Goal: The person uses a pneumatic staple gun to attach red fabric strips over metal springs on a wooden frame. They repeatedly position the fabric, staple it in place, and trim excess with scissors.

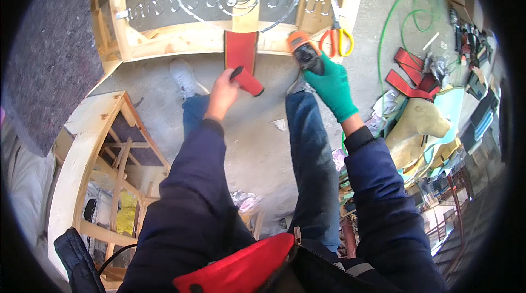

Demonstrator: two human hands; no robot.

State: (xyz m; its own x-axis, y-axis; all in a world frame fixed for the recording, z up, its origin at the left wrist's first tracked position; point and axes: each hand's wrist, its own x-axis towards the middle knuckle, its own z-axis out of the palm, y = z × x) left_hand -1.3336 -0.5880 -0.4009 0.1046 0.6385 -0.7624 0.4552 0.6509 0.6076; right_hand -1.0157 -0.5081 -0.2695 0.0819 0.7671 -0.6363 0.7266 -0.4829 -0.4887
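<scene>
Red webbing [240,50] with dark edges hangs over the near rail of a wooden frame [181,38]. Its loose end is rolled, and my bare left hand [223,93] grips that roll [249,82]. In a green glove, my right hand [332,87] is closed around an orange-and-black hand tool [304,50] that looks like a staple gun. The tool's front end is at the rail, right of the webbing; I cannot tell whether it touches the wood. Scissors [336,38] with orange and yellow handles lie at the frame's right corner.
Wavy metal springs [205,0] and wire cross the frame. A second wooden frame [82,167] stands at left, beside a dark fabric-covered panel [49,57]. A green hose [383,35] coils on the floor at right, near red webbing pieces [411,76] and a beige foam-like piece [419,123].
</scene>
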